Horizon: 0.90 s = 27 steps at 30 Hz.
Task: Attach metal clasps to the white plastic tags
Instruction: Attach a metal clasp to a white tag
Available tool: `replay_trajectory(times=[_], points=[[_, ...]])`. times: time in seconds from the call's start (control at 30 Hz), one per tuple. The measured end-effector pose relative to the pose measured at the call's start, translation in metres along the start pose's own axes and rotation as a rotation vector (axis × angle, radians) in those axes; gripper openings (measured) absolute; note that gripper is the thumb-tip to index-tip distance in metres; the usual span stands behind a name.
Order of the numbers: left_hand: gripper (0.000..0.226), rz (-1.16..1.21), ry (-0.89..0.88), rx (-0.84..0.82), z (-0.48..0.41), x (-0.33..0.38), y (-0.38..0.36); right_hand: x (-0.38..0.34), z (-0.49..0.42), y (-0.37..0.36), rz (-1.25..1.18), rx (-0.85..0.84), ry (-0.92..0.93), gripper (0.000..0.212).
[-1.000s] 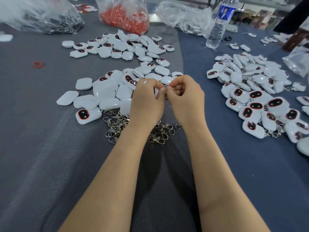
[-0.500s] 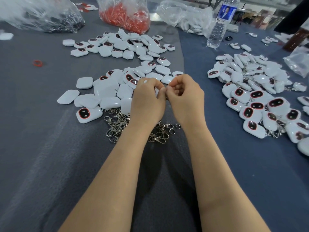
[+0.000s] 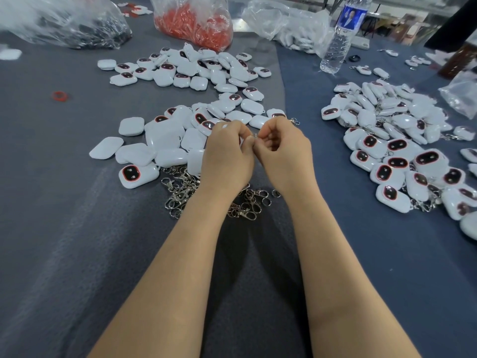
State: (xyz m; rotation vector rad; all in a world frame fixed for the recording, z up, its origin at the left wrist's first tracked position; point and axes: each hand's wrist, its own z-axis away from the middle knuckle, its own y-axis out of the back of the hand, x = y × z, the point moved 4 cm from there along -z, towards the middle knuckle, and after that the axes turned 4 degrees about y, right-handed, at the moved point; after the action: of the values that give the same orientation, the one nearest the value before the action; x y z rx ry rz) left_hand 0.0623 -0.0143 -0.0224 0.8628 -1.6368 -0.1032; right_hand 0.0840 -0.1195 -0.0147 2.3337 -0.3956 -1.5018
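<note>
My left hand (image 3: 227,153) and my right hand (image 3: 282,149) meet above the middle of the table, fingers curled. The left hand grips a white plastic tag, almost wholly hidden inside it. The right hand pinches a small metal clasp (image 3: 294,121), whose ring end sticks out past its knuckles. A heap of loose metal clasps (image 3: 180,189) lies under my wrists. White tags without clasps (image 3: 160,140) are piled to the left and further back (image 3: 196,68). Tags with clasps attached (image 3: 402,156) are heaped at the right.
At the back stand a bag of red parts (image 3: 196,24), a bag of dark metal parts (image 3: 64,24), a clear bag of white pieces (image 3: 291,24) and a water bottle (image 3: 338,37). A red ring (image 3: 60,95) lies at the left. Another clear bag (image 3: 462,96) sits far right.
Both hands stay together at the same spot. The right hand has turned slightly, and the clasp's end now shows beyond its knuckles.
</note>
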Motion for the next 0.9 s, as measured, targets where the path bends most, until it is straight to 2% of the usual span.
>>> replay_trajectory(times=[0.17,0.3,0.5,0.67,0.9], points=[[0.005,0.01,0.005,-0.001,-0.0008,-0.0023,-0.0001,0.0021,0.0,0.0002,0.007,0.007,0.007,0.011],[0.007,0.103,0.053,-0.053,-0.0046,-0.0033,0.0009,0.007,-0.0013,0.007,0.014,0.102,-0.043,0.016],[0.029,0.348,0.083,-0.101,-0.0012,0.0043,0.0055,0.0091,0.001,0.0055,0.007,0.123,-0.103,0.006],[0.032,0.363,0.142,-0.111,-0.0022,-0.0006,0.0028,0.0084,0.0007,0.0041,0.005,0.1,-0.113,0.01],[0.03,0.363,0.12,-0.093,-0.0019,-0.0001,0.0026,0.007,0.001,0.0022,0.02,0.087,-0.099,0.012]])
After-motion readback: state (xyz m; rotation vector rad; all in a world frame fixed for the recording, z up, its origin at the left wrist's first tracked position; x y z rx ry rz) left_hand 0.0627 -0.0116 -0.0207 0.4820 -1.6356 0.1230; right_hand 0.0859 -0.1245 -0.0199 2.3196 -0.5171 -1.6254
